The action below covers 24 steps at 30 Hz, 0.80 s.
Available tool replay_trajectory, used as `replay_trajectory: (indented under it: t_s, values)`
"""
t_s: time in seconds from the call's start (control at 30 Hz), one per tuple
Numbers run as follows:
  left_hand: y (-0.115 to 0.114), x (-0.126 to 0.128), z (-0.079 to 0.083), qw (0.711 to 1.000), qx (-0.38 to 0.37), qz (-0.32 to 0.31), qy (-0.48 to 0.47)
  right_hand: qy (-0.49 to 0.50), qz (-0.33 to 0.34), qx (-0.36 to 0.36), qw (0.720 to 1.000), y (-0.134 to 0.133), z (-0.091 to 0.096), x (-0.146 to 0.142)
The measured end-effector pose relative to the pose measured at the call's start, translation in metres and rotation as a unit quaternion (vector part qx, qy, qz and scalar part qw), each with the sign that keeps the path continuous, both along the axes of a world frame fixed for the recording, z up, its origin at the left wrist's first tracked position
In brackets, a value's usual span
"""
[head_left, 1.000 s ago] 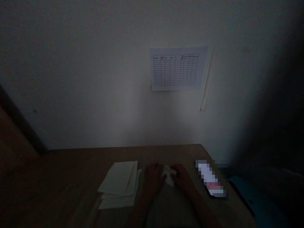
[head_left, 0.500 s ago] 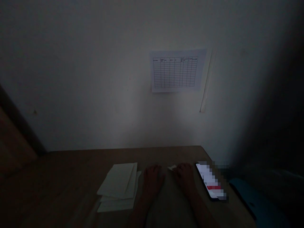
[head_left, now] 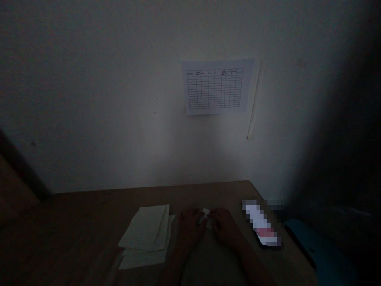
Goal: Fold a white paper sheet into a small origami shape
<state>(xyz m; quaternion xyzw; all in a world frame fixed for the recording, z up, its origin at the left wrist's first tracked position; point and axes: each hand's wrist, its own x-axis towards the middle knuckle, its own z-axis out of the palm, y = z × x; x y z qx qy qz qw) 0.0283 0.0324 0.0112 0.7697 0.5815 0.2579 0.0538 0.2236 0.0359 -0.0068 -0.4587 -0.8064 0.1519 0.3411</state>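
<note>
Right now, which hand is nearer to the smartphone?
Right. The right hand is at the small white paper, just left of the smartphone; the left hand is farther left, between the right hand and the stacked paper sheets.

Dim light; pale wall (head_left: 119, 99) bears a printed grid sheet (head_left: 216, 87). Brown worktop (head_left: 92, 214) meets the wall; right side dark.

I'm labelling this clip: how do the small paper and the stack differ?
The small paper is far smaller than the stack. The small paper is between the left hand and right hand, partly covered by fingers; the stack lies left of both hands. Both look pale.
</note>
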Motion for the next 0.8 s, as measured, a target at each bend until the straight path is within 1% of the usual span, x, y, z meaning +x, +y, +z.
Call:
replay_trajectory:
  t_s: [0.1, 0.2, 0.3, 0.4, 0.53, 0.63, 0.8]
  values:
    - [0.002, -0.001, -0.004, 1.0, -0.004, -0.001, 0.008, 0.035, 0.004, 0.002, 0.999, 0.002, -0.006, 0.002]
    - [0.003, -0.002, -0.007, 1.0, -0.013, 0.0, 0.015, 0.055, -0.024, 0.014, 0.998, 0.006, -0.009, 0.005]
    - [0.003, -0.002, -0.006, 1.0, -0.015, 0.005, 0.022, 0.061, -0.04, 0.008, 0.997, 0.009, -0.011, 0.008]
    - [0.002, -0.003, -0.005, 1.0, -0.017, 0.0, 0.021, 0.066, -0.035, 0.0, 0.997, 0.01, -0.014, 0.009]
    - [0.002, -0.003, -0.005, 1.0, -0.015, -0.003, 0.015, 0.09, -0.019, 0.024, 0.996, 0.012, -0.019, 0.011]
    - [0.002, -0.002, -0.004, 1.0, -0.017, 0.0, 0.014, 0.103, -0.013, 0.03, 0.994, 0.014, -0.018, 0.01]
    - [0.001, -0.001, -0.002, 1.0, -0.022, -0.001, 0.019, 0.099, -0.004, 0.016, 0.995, 0.015, -0.012, 0.008]
